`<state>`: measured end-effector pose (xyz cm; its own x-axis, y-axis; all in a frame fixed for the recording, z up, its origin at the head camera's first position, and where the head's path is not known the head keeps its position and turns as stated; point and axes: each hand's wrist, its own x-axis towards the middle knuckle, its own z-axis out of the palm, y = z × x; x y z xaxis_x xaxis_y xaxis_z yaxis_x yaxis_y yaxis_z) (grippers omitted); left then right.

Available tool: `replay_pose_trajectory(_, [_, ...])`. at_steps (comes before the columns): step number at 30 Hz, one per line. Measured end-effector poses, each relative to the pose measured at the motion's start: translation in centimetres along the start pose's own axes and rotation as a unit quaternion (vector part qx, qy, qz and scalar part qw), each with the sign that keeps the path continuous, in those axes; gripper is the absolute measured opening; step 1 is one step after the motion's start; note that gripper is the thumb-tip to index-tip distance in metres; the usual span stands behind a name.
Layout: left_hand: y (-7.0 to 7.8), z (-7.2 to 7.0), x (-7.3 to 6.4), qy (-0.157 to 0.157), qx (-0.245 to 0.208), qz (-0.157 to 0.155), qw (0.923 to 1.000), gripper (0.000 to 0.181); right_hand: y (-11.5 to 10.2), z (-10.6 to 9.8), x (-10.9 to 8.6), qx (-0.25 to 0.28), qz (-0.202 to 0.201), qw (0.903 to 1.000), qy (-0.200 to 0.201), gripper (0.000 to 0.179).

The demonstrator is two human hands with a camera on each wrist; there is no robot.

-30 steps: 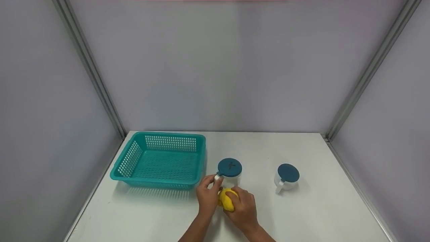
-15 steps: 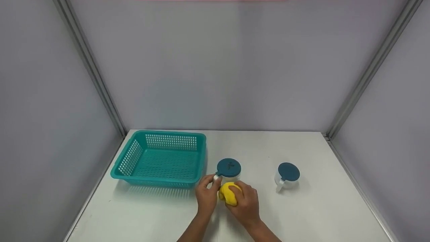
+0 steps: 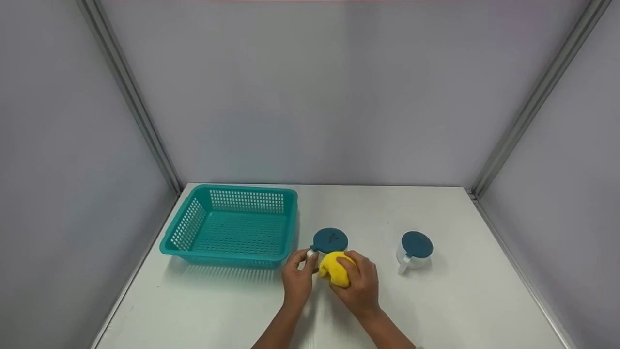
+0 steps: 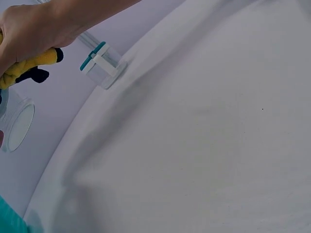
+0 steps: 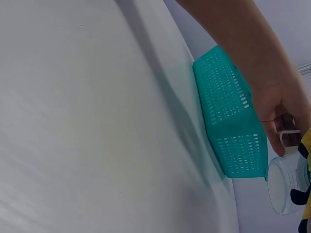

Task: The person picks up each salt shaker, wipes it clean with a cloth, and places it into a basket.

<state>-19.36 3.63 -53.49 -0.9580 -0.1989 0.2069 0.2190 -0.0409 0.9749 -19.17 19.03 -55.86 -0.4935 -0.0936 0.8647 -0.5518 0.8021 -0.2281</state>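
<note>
My left hand (image 3: 296, 281) holds a clear jar (image 5: 286, 187) by its white handle. The jar has a round dark teal lid (image 3: 330, 240) with a dark mark on top, and its base shows lifted off the table in the wrist views. My right hand (image 3: 359, 283) grips a soft yellow plush-like thing (image 3: 334, 269) with black tips, held against the near side of the jar. In the left wrist view, a black-tipped part of the yellow thing (image 4: 41, 59) sticks out below the right hand. Much of the jar's side is hidden behind it.
A second lidded jar (image 3: 415, 245) with a white handle stands to the right on the white table (image 3: 193, 310). At the left rests a teal perforated plastic basket (image 3: 227, 261) with nothing in it. Grey panels (image 3: 310, 97) enclose the table at the back and sides.
My right hand has moved up and slightly right with the yellow thing, which now covers more of the jar's front. My left hand keeps its grip on the handle, nearly still.
</note>
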Motion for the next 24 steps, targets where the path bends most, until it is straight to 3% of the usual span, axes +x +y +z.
replay_pose_trajectory(4, [0.1, -0.2, 0.0, -0.002, 0.008, 0.013, 0.9999, 0.016, 0.2, -0.1, 0.0, 0.011, 0.015, 0.9998, 0.003, 0.050])
replay_pose_trajectory(8, [0.2, -0.4, 0.2, 0.002, 0.009, 0.005, 0.9999, 0.016, 0.1, 0.0, -0.2, 0.021, 0.036, 0.9991, 0.007, 0.053])
replay_pose_trajectory(15, [-2.2, -0.4, 1.0, 0.019, -0.004, -0.010, 0.9998, 0.017, -0.2, 0.7, -0.8, 0.052, 0.072, 0.9959, 0.017, 0.052])
replay_pose_trajectory(24, [-2.2, -0.2, 1.2, 0.021, -0.004, 0.016, 0.9996, 0.023, -0.1, 1.1, -0.9, 0.072, 0.085, 0.9933, 0.028, 0.053])
